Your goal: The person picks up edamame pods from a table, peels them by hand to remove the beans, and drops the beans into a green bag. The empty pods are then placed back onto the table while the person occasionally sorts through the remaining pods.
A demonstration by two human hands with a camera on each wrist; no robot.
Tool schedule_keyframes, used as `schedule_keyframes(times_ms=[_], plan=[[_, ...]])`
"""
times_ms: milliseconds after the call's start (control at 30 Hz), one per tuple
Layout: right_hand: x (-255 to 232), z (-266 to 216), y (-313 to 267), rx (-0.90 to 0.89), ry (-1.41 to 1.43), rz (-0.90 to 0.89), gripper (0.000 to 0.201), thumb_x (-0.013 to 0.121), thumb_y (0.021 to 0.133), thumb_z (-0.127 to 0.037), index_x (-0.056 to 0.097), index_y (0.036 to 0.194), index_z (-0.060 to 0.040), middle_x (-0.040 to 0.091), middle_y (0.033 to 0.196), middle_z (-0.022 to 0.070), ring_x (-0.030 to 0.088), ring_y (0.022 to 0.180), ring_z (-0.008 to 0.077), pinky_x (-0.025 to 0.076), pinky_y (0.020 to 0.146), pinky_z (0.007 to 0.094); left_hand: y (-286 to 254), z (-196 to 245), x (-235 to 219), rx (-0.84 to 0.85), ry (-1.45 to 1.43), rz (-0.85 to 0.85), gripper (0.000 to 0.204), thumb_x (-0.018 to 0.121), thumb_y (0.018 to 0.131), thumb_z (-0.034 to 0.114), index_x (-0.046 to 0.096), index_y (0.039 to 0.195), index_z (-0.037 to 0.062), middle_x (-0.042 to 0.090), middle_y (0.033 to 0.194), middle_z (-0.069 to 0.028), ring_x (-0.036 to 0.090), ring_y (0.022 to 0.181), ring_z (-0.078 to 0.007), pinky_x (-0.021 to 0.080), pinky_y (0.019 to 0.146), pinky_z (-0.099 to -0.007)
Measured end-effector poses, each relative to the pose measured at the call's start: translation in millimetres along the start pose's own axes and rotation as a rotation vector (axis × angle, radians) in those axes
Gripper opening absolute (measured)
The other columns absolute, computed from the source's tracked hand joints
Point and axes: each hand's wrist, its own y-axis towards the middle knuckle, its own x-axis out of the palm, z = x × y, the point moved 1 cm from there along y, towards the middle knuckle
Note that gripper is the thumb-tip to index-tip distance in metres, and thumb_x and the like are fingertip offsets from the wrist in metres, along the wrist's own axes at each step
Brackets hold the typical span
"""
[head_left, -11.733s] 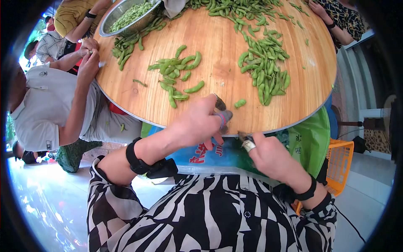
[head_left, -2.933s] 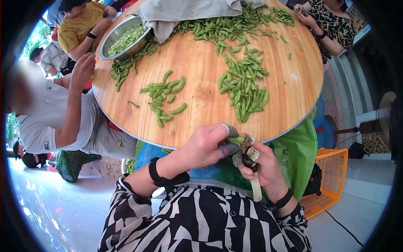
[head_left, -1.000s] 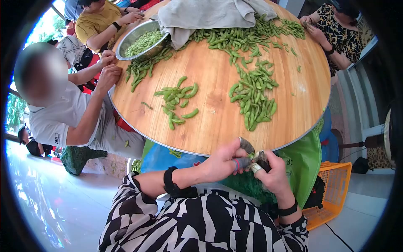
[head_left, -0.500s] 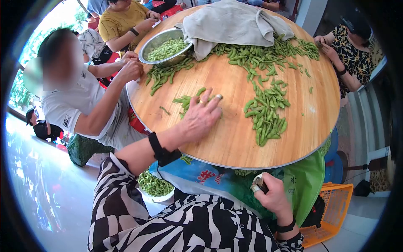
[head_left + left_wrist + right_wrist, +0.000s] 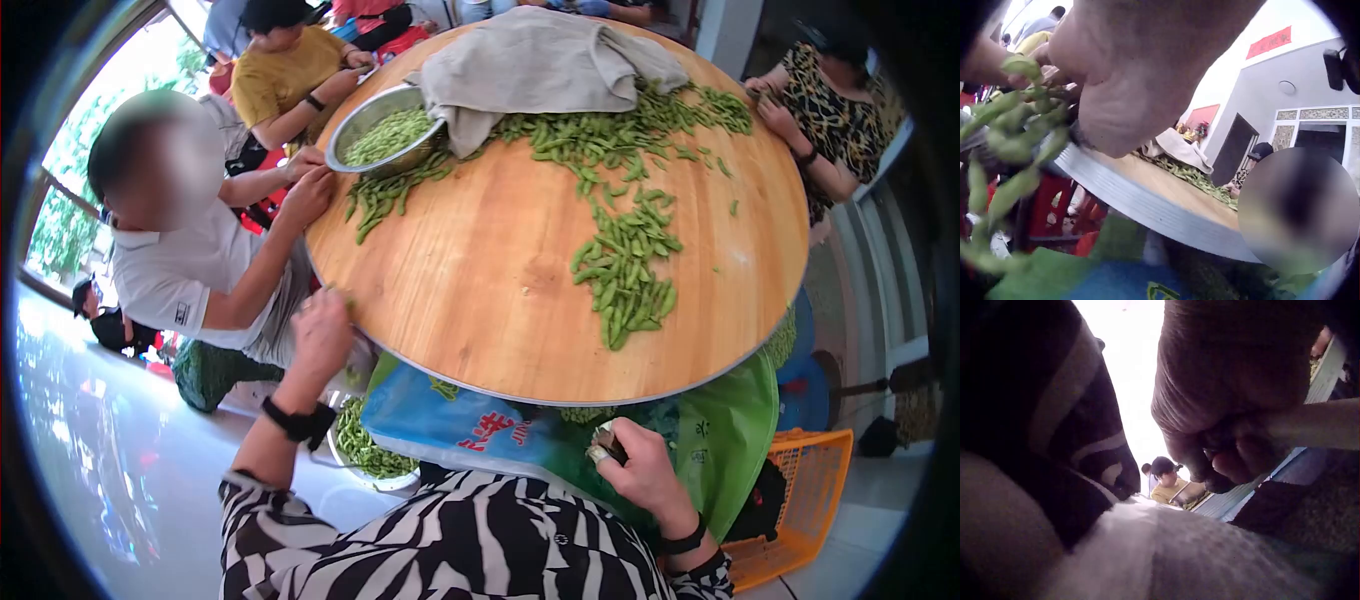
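My left hand is at the table's left front edge, its fingers loosely extended. In the left wrist view, several green soybean pods are in the air beneath that hand, beside the table rim. Below it on the floor stands a white tub of pods. My right hand, with wrapped fingertips, is curled near my lap in front of the table. The right wrist view shows it gripping a tool by a pale handle; the tool's working end is hidden.
On the round wooden table lie a pile of pods, a metal colander of shelled beans and a grey cloth. People sit around it. A green bag hangs at the front; an orange crate stands right.
My left hand has swept from the small pile left of centre to the left edge. Those pods have left the tabletop and are dropping. The right hand stays low, still curled.
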Motion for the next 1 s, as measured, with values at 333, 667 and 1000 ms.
schedule_keyframes(times_ms=[333, 667, 1000], plan=[[-8, 1, 8, -0.029, 0.123, 0.087, 0.016, 0.065, 0.082, -0.006, 0.054, 0.091, 0.0020, 0.051, 0.074, 0.0104, 0.050, 0.058, 0.0223, 0.041, 0.054, 0.0337, 29, 106, -89, 0.621, -0.508, 0.014, 0.025, 0.063, 0.076, 0.001, 0.060, 0.101, 0.0029, 0.060, 0.087, -0.0159, 0.058, 0.090, -0.0349, 0.046, 0.075, -0.0440], [-21, -7, -7, 0.159, 0.874, 0.364, 0.023, 0.046, 0.100, -0.019, 0.048, 0.113, -0.0003, 0.058, 0.064, 0.0104, 0.047, 0.046, 0.0101, 0.037, 0.044, 0.0210, 43, 326, -69, 1.309, -0.473, 0.325, 0.037, 0.065, 0.080, 0.017, 0.055, 0.114, 0.0058, 0.053, 0.119, -0.0157, 0.051, 0.111, -0.0298, 0.040, 0.085, -0.0446], [-13, 5, -7, 0.192, 1.004, 0.305, 0.036, 0.034, 0.100, -0.026, 0.047, 0.119, 0.0025, 0.057, 0.065, 0.0149, 0.048, 0.047, 0.0133, 0.037, 0.044, 0.0226, 72, 224, -53, 1.269, -0.635, -0.007, 0.052, 0.071, 0.068, 0.004, 0.056, 0.117, 0.0053, 0.052, 0.128, -0.0172, 0.051, 0.118, -0.0340, 0.038, 0.099, -0.0460]])
